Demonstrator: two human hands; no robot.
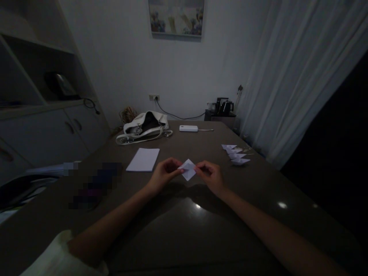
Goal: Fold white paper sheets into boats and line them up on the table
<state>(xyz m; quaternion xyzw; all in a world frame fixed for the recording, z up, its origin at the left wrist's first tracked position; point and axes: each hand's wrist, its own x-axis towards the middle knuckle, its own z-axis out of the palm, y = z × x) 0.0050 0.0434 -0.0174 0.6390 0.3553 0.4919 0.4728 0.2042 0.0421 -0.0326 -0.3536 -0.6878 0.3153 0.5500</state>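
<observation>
A small piece of folded white paper (188, 174), diamond-shaped, is held up above the table between both hands. My left hand (165, 174) pinches its left corner between thumb and fingers. On the opposite corner, my right hand (212, 175) has the same kind of pinch. To the left of my left hand lies a stack of white paper sheets (143, 159). Several folded paper boats (237, 155) stand in a row on the table, beyond my right hand and to its right.
On the dark table (184, 237), a white handbag (146, 124) sits at the back left and a white power bank (188, 128) with a short cable at the back. A blurred-out item (97, 186) lies at left. Sheer curtains (276, 76) hang along the right side.
</observation>
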